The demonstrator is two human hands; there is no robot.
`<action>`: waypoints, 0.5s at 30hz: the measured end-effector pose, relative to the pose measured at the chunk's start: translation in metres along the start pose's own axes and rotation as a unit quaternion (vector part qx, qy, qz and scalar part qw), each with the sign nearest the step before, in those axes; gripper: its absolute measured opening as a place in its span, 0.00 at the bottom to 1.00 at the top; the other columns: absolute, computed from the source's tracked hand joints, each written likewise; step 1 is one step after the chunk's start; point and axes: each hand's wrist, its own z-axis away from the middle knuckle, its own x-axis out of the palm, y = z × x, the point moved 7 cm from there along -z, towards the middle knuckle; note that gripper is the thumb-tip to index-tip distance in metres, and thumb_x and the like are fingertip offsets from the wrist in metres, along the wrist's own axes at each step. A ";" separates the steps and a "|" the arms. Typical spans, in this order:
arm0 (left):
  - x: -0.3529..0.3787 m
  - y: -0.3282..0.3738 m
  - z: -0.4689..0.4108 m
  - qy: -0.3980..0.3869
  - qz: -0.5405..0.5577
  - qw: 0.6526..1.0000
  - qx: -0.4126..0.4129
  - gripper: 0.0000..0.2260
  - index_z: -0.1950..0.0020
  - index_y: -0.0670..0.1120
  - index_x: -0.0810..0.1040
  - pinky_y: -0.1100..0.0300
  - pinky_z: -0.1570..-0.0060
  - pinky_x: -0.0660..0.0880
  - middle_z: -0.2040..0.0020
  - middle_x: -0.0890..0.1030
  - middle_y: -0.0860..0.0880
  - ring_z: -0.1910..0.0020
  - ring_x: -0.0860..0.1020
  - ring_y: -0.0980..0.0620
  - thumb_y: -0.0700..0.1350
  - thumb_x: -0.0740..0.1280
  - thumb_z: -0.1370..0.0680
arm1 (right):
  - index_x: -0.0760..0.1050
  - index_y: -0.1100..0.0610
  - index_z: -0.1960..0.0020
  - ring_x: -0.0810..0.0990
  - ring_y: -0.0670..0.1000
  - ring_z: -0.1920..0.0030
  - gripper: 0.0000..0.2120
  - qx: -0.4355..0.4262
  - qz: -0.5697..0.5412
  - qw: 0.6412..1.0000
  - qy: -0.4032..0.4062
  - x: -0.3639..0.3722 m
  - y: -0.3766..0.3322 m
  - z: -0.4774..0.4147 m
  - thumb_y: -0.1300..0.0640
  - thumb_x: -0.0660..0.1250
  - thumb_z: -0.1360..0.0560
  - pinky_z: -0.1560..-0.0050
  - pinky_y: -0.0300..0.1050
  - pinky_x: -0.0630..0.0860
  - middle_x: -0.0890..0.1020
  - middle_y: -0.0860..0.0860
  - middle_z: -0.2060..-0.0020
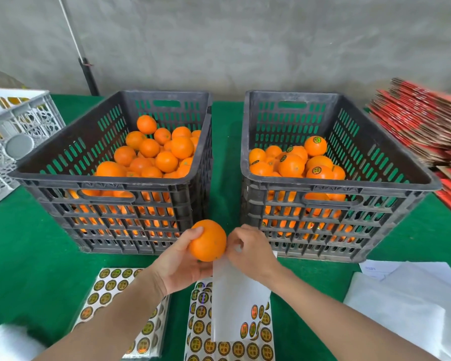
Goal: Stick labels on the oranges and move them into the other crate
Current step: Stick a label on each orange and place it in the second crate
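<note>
My left hand (179, 264) holds an orange (208, 240) in front of the two black crates. My right hand (249, 250) is curled beside the orange's right side, its fingertips at the fruit's surface; a white backing strip (235, 300) hangs below it, with a few round labels on its lower end. Whether it pinches a label I cannot tell. The left crate (110, 183) holds plain oranges (154, 152). The right crate (336, 188) holds oranges with round gold-and-black labels (317, 145).
Two label sheets lie on the green table near me, one at the left (107, 290) and one in the middle (232, 347). White paper (412, 295) is at right, red flat cartons (422, 123) far right, a white crate (13, 131) far left.
</note>
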 end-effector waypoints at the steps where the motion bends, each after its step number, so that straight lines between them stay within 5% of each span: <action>1: 0.000 -0.001 0.000 -0.007 0.008 1.000 -0.002 0.51 0.34 0.41 0.70 0.45 0.50 0.80 0.41 0.79 0.35 0.44 0.79 0.36 0.55 0.84 0.52 | 0.80 0.59 0.56 0.74 0.48 0.58 0.05 0.018 -0.005 1.000 0.005 0.001 -0.001 0.000 0.58 0.66 0.27 0.57 0.38 0.68 0.80 0.52 0.58; 5: -0.002 0.001 0.003 -0.039 0.038 0.998 -0.005 0.50 0.34 0.36 0.69 0.42 0.45 0.77 0.38 0.75 0.32 0.40 0.76 0.34 0.57 0.82 0.49 | 0.81 0.57 0.51 0.77 0.46 0.55 0.10 0.058 0.018 0.998 0.005 0.004 0.000 0.002 0.51 0.66 0.25 0.53 0.38 0.68 0.82 0.49 0.56; 10: -0.001 0.003 0.004 -0.050 0.026 0.998 -0.007 0.49 0.36 0.35 0.70 0.41 0.43 0.76 0.39 0.75 0.30 0.40 0.76 0.33 0.59 0.81 0.49 | 0.82 0.56 0.52 0.79 0.51 0.52 0.08 0.064 0.044 0.997 0.004 0.002 -0.006 0.006 0.54 0.66 0.25 0.48 0.46 0.74 0.83 0.51 0.55; 15: -0.001 0.001 -0.001 -0.028 0.018 0.999 -0.021 0.53 0.34 0.36 0.69 0.43 0.45 0.76 0.40 0.76 0.31 0.42 0.77 0.33 0.59 0.82 0.52 | 0.77 0.56 0.53 0.78 0.52 0.52 0.07 0.036 0.142 0.989 0.027 0.004 -0.012 0.013 0.54 0.62 0.23 0.58 0.43 0.66 0.81 0.51 0.54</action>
